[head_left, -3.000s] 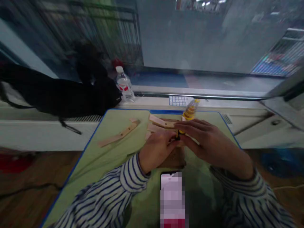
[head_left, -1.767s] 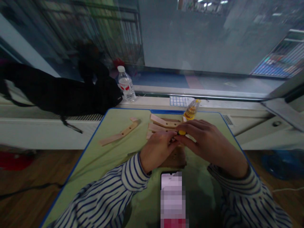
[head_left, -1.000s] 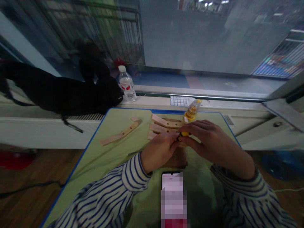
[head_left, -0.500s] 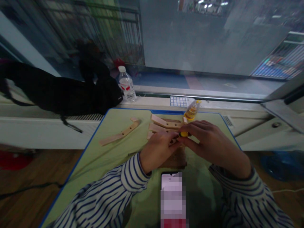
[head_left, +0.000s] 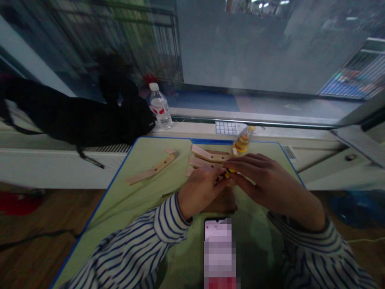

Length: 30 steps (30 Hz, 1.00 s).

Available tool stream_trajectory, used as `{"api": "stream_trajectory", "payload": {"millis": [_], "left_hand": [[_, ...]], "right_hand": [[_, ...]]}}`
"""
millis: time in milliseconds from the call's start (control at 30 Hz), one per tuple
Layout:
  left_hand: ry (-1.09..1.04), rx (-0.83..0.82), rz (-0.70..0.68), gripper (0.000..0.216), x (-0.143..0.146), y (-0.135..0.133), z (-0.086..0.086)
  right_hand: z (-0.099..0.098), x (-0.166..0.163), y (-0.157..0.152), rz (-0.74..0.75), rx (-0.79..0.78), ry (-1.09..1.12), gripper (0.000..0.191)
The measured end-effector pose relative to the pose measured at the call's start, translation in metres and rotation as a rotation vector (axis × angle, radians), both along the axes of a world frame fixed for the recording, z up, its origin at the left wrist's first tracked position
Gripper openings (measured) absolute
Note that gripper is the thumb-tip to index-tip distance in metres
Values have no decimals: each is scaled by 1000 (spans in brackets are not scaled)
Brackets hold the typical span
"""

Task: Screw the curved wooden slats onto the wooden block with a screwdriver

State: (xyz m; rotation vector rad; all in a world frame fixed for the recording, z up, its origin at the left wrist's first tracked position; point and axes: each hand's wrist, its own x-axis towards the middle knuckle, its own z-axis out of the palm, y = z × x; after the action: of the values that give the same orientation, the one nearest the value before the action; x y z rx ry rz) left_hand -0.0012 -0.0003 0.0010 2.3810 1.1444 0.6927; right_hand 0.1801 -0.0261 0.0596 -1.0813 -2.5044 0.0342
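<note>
My left hand (head_left: 201, 188) and my right hand (head_left: 261, 178) meet over the middle of the green table (head_left: 135, 200). The right hand's fingers pinch a small yellow-handled tool (head_left: 230, 173). The left hand's fingers are curled against a wooden piece (head_left: 222, 198) lying under both hands; what they pinch is hidden. A stack of flat wooden slats (head_left: 207, 157) lies just beyond the hands. A long curved wooden slat (head_left: 153, 170) with holes lies to the left.
A phone (head_left: 219, 253) lies near the table's front edge. A yellow bottle (head_left: 243, 140) stands at the far edge, a water bottle (head_left: 161, 107) and a black bag (head_left: 78, 120) rest on the sill. A window runs behind.
The hands have stayed together at the same spot, with only small finger shifts around the yellow tool. Nothing else has moved.
</note>
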Motion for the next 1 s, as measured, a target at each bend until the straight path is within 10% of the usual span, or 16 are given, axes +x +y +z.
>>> {"api": "stream_trajectory", "payload": {"millis": [1000], "left_hand": [[-27, -29, -41, 16, 0, 1, -3]], "right_hand": [[-3, 1, 6, -125, -32, -1, 20]]}}
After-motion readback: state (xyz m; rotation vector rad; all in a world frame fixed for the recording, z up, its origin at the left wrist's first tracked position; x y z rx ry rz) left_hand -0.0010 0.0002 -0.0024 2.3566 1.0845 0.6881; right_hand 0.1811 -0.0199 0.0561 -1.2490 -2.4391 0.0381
